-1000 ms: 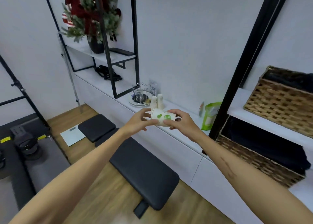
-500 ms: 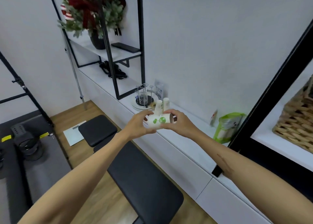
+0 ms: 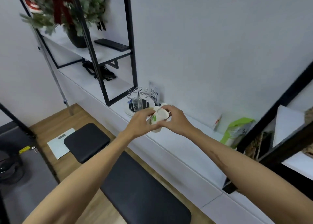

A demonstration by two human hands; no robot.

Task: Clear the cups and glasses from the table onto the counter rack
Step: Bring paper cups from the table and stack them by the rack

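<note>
A white paper cup (image 3: 156, 118) with a green leaf print is held between both hands, turned bottom-up over the white counter (image 3: 177, 139). My left hand (image 3: 140, 122) grips its left side and my right hand (image 3: 174, 120) grips its right side. Just behind them stands the wire cup rack (image 3: 138, 95) on a round white tray (image 3: 128, 112), with a clear glass (image 3: 136, 103) upside down on one peg. More white paper cups (image 3: 156, 108) stand behind the held one, mostly hidden by my fingers.
A QR-code sign (image 3: 154, 95) leans on the wall behind the rack. A green and white bag (image 3: 237, 132) stands further right on the counter. A black metal shelf frame (image 3: 130, 42) rises left of the rack. A black padded bench (image 3: 135, 186) lies below my arms.
Both hands have carried the cup closer to the rack and turned it from lying sideways to bottom-up. The view has moved in towards the counter.
</note>
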